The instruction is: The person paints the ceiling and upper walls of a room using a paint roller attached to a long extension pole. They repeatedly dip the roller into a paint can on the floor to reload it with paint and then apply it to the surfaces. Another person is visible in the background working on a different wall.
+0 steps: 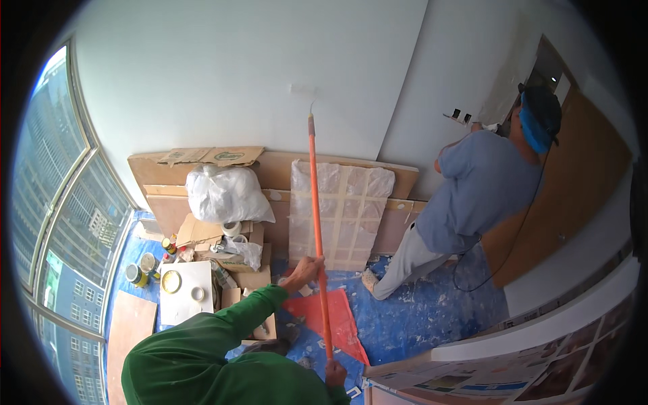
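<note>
A long orange pole (316, 202) runs from my hands up to a white paint roller (303, 89) that rests against the white wall (223, 74). My left hand (305, 271), in a green sleeve, grips the pole about midway. My right hand (335, 372) holds the pole's lower end close to my body. The pole stands nearly upright, leaning slightly left at the top.
A co-worker in a blue shirt (472, 196) bends at the wall by a brown door (574, 196). Cardboard sheets (202, 158), a white plastic bag (226, 192), boxes and paint cans (137, 273) crowd the wall. Blue floor sheeting (418, 317), a red sheet (347, 324), a paper-covered counter (513, 371), and windows (61, 202) at the left.
</note>
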Tool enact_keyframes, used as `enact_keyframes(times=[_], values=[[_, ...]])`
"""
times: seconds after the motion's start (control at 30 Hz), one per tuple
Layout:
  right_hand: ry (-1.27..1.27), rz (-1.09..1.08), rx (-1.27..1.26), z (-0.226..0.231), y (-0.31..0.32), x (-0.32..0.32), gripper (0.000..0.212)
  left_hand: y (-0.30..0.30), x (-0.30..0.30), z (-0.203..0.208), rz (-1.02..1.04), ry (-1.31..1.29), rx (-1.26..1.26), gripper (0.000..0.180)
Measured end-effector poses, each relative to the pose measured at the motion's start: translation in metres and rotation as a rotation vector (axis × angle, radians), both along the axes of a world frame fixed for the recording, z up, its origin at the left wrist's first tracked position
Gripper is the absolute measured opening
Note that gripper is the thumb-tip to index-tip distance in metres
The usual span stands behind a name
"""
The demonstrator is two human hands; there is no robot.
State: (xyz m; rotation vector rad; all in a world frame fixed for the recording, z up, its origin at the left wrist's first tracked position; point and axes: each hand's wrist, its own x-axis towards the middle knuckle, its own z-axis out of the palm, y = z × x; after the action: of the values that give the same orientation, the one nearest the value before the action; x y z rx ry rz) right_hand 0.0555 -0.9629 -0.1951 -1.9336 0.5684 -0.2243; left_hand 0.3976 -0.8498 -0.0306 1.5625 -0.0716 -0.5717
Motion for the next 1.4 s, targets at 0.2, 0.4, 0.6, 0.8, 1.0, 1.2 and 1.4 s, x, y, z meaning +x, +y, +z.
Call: enact_keyframes(times=[0.2,0.4,0.6,0.8,1.0,1.2,1.4], values=[[-0.036,0.01,0.046,0.093,0.023,0.072,0.036,0.012,0.047,0.054,0.058,-0.13,-0.084,0.048],[-0.038,-0.05,-0.056,0.133,0.037,0.124,0.038,0.015,0.086,0.113,0.088,-0.262,-0.11,0.046],[0.054,-0.069,-0.173,0.098,0.037,0.081,0.04,0.02,0.061,0.038,0.065,-0.134,-0.04,0.046],[0.308,-0.054,-0.207,0.069,0.044,0.016,0.039,0.028,0.013,-0.047,0.047,0.031,0.045,0.048],[0.387,-0.042,-0.217,0.056,0.05,-0.012,0.04,0.037,-0.004,-0.085,0.03,0.077,0.111,0.048],[0.459,-0.044,-0.263,0.054,0.057,-0.025,0.043,0.035,-0.016,-0.109,0.057,0.166,0.13,0.051],[0.485,-0.029,-0.261,0.056,0.056,-0.03,0.042,0.036,-0.024,-0.102,0.064,0.231,0.122,0.051]])
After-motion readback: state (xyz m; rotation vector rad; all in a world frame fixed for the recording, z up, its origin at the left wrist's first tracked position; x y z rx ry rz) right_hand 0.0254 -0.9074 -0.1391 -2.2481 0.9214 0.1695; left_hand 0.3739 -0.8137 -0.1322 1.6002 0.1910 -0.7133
